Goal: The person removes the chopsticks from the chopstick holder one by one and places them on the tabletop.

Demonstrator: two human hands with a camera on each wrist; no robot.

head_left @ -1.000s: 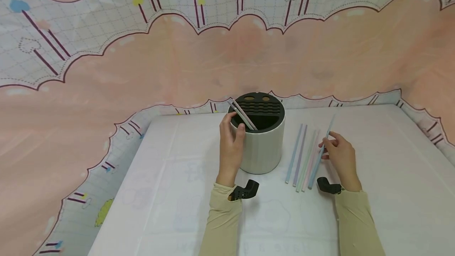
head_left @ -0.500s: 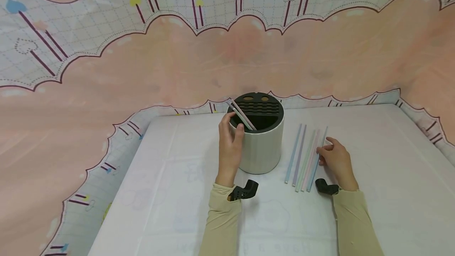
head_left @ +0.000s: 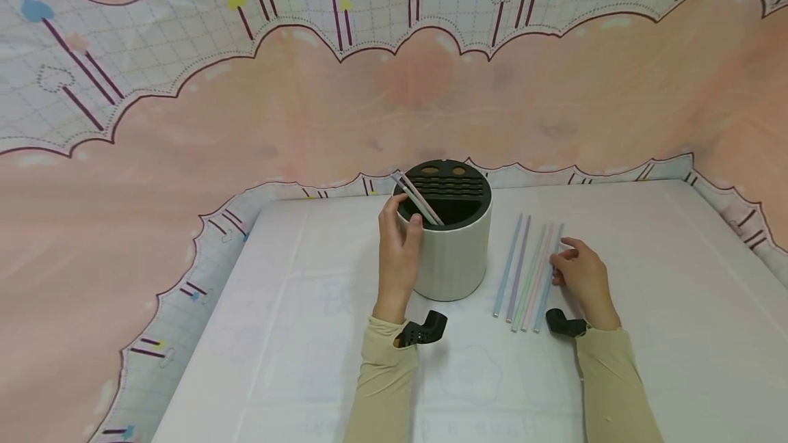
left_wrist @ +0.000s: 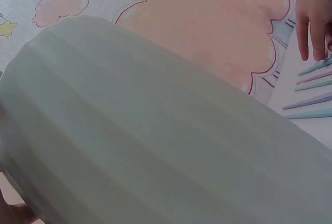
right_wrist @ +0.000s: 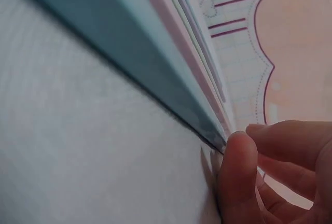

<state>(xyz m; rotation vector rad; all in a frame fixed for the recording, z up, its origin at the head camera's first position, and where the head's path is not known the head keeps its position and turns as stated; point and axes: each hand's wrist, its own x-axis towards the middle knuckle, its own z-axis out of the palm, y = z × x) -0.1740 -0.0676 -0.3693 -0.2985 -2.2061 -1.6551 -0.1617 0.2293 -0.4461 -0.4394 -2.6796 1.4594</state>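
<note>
My left hand (head_left: 399, 262) grips the left side of a round off-white utensil holder (head_left: 454, 262) with a black slotted top. Two pale chopsticks (head_left: 420, 198) lean out of its front opening, close to my left fingertips. Right of the holder, several pastel chopsticks lie roughly side by side: a blue one (head_left: 508, 265), a purple one (head_left: 519, 269), a green one (head_left: 529, 275) and a pink one (head_left: 538, 275). The rightmost blue chopstick (right_wrist: 140, 42) lies flat. Beside it is my right hand (head_left: 581, 275), thumb tip at its edge and fingers loosely bent.
A white cloth (head_left: 295, 333) covers the table. Behind it hangs a peach backdrop (head_left: 345, 115) with cloud edges and drawn candles. Both wrists carry a black camera mount; the right one (head_left: 566, 323) sits close to the near ends of the chopsticks.
The rightmost blue chopstick, pinched and tilted up by my right hand earlier, has come down flat beside the pink one. My right hand moved slightly left and lower. The left hand stays put.
</note>
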